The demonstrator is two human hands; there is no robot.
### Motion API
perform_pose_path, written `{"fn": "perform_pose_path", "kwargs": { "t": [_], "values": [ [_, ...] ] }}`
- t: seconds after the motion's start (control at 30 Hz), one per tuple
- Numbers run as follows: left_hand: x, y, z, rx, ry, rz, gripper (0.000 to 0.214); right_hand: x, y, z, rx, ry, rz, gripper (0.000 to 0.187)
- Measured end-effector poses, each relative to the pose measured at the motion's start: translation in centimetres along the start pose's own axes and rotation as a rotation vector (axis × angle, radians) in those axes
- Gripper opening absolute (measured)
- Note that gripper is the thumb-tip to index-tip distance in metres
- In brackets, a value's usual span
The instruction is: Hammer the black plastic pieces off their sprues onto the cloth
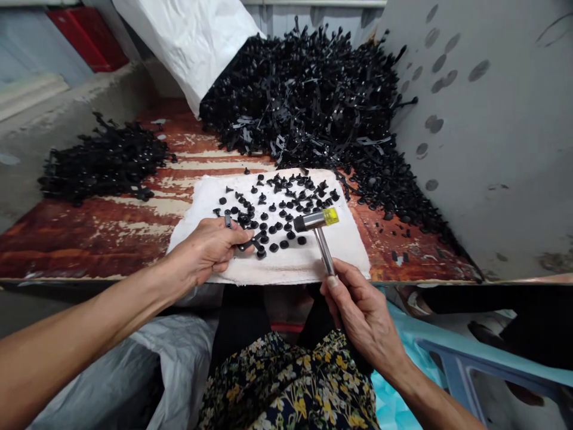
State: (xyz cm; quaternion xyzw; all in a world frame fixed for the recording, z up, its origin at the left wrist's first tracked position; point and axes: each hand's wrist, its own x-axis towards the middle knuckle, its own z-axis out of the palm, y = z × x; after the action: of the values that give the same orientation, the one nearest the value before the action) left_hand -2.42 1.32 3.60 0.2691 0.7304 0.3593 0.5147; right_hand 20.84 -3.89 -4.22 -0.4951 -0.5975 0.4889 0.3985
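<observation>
Hammer [312, 221] is silver, one face black, the other yellow; small studs [283, 244] black; cloth [347, 248] off-white; tabletop [102, 239] red-brown with cream streaks; side panel [496, 149] grey with darker oval spots; sack [188, 39] white; garment [290, 388] dark with yellow-and-white floral print; plastic sheeting [391, 394] turquoise.

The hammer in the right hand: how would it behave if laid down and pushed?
The hammer would probably stay stiff, as its straight handle looks metallic. It is likely heavier at the head, a shiny cylinder with black and yellow ends, so that end may lag. The round head might rock, but the handle should limit rolling.
</observation>
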Motion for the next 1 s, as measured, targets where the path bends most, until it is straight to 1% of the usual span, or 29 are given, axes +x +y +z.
{"fn": "perform_pose_path", "kwargs": {
  "t": [0.07,0.17,0.37,0.53,0.73,1.0],
  "values": [
    [0.0,0.3,0.0,0.012,-0.003,-0.011,0.028,0.0,0.0,0.0,-0.004,-0.006,-0.003,0.035],
    [0.2,0.4,-0.1,0.017,-0.048,-0.010,0.029,0.1,0.0,0.0,-0.005,0.003,-0.006,0.036],
    [0.5,-0.1,-0.3,-0.065,-0.053,-0.011,0.025,0.2,0.1,0.1,-0.004,0.040,0.002,0.036],
    [0.1,-0.3,-0.5,-0.110,-0.090,-0.006,0.025,0.2,0.2,0.2,-0.002,0.046,0.003,0.037],
    [-0.1,-0.4,-0.4,-0.095,-0.082,0.002,0.027,0.3,0.2,0.3,-0.009,0.058,0.016,0.039],
    [0.2,-0.6,-0.2,-0.104,-0.075,0.009,0.026,0.2,0.0,0.3,-0.016,0.060,0.018,0.040]
  ]
}}
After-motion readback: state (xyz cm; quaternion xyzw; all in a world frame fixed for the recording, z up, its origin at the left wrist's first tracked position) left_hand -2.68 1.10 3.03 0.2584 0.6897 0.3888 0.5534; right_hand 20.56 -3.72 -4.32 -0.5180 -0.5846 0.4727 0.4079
